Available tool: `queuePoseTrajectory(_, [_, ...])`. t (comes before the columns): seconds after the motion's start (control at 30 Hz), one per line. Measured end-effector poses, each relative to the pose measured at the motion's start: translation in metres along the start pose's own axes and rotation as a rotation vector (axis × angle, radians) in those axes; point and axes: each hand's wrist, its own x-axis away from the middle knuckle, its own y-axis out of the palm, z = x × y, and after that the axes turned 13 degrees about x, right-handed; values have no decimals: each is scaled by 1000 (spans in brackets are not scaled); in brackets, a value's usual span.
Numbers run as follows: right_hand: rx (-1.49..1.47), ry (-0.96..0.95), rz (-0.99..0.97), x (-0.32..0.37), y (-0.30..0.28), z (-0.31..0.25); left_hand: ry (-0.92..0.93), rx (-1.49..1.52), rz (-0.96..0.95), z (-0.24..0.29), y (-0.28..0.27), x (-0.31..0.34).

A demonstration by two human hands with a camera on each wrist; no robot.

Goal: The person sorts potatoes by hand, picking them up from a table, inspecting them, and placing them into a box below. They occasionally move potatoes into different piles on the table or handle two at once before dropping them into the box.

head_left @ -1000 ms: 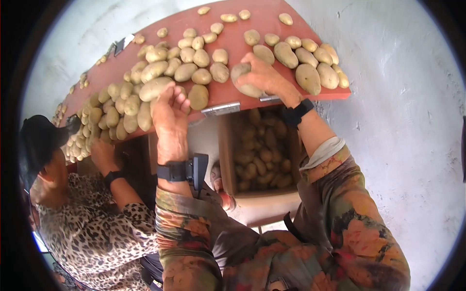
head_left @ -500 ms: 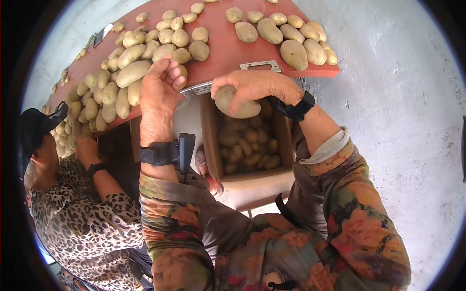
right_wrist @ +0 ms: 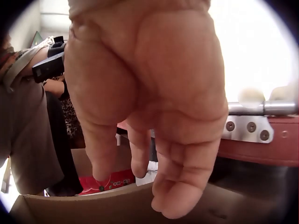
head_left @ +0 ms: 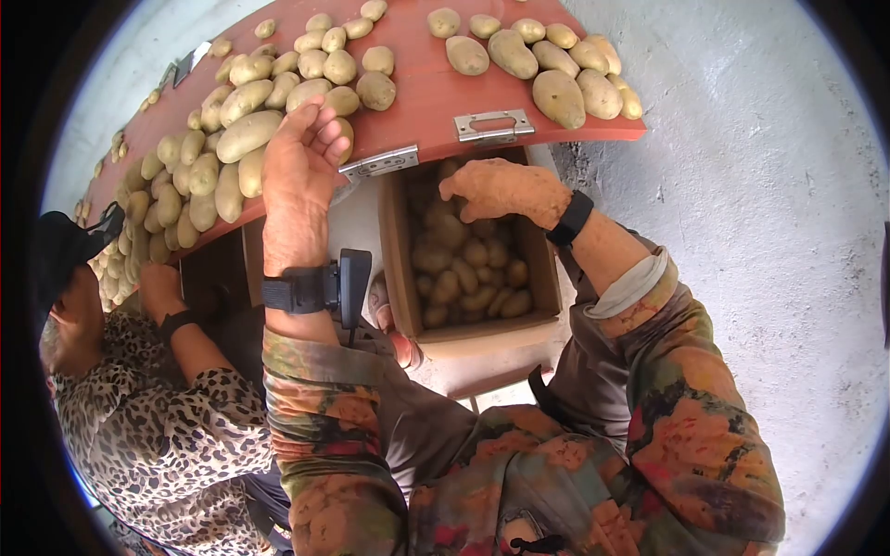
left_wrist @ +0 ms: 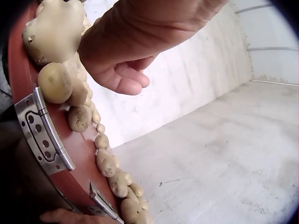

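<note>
A red table [head_left: 426,83] carries many loose potatoes [head_left: 232,130]. Below its front edge stands a cardboard box [head_left: 482,338] partly filled with potatoes [head_left: 464,269]. My right hand [head_left: 496,190] hovers over the box's far end, fingers hanging down and holding nothing; the right wrist view shows the same empty hand [right_wrist: 149,140] above the box rim [right_wrist: 84,200]. My left hand [head_left: 301,153] is raised at the table's edge with loosely curled fingers beside a long potato [head_left: 248,134]. Seen from the left wrist, that hand [left_wrist: 121,79] holds nothing.
A metal hinge [head_left: 378,164] and a metal handle [head_left: 494,125] sit on the table's front edge above the box. Another person in a leopard-print top [head_left: 158,417] works at the pile on the left. Grey concrete floor [head_left: 742,232] lies to the right.
My right hand carried a large potato from the table down over the box and let it go; the hand is now empty. The left hand stayed at the table edge.
</note>
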Motion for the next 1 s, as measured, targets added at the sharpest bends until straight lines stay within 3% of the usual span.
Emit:
queuePoseTrajectory(0.53, [50,-84,84,-9,8,0,108,98,100,20,-13,2])
queuePoseTrajectory(0.67, [22,-14,-25,-10,2,-7,93,143,95,21,-15,1])
queuePoseTrajectory(0.8, [84,-74,49,-19,14,-1,99,216,97,15,-15,-4])
queuePoseTrajectory(1.0, [-60,-178,70,-19,8,-1,94,226,151,12,-5,-1])
